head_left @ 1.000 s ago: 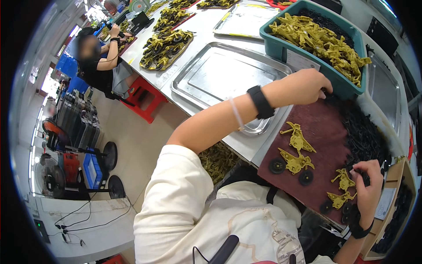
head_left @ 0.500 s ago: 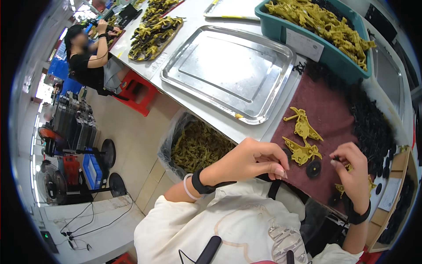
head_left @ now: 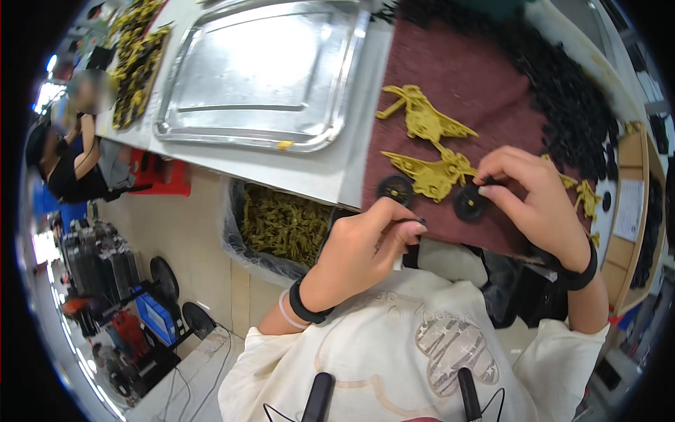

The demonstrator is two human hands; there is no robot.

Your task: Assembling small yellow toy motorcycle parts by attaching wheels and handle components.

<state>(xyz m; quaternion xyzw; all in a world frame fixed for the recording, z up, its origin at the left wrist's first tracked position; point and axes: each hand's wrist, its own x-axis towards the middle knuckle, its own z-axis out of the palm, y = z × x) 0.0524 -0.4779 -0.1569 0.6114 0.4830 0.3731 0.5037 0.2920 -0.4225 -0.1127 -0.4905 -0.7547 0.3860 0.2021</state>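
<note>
Two yellow plastic parts, an upper one (head_left: 425,118) and a lower one (head_left: 434,176), lie end to end on the dark red cloth (head_left: 471,77). Below them are two black wheels, the left wheel (head_left: 394,188) and the right wheel (head_left: 469,204). My right hand (head_left: 538,200) pinches a small black piece (head_left: 486,181) just above the right wheel, beside the lower yellow part. Closed in a pinch at the cloth's near edge, my left hand (head_left: 365,246) has a tiny dark bit at its fingertips, too small to name.
Black parts (head_left: 562,105) heap along the cloth's far right side. A metal tray (head_left: 246,77) stands to the left. A lined bin of yellow pieces (head_left: 281,228) is below the table edge. More yellow parts (head_left: 587,200) and a cardboard box (head_left: 629,232) sit at right. A co-worker (head_left: 67,155) sits far left.
The view has shifted, bringing the cloth nearer the middle. My right hand has come leftward over the right wheel with its black piece. My left fingers have drawn together into a pinch.
</note>
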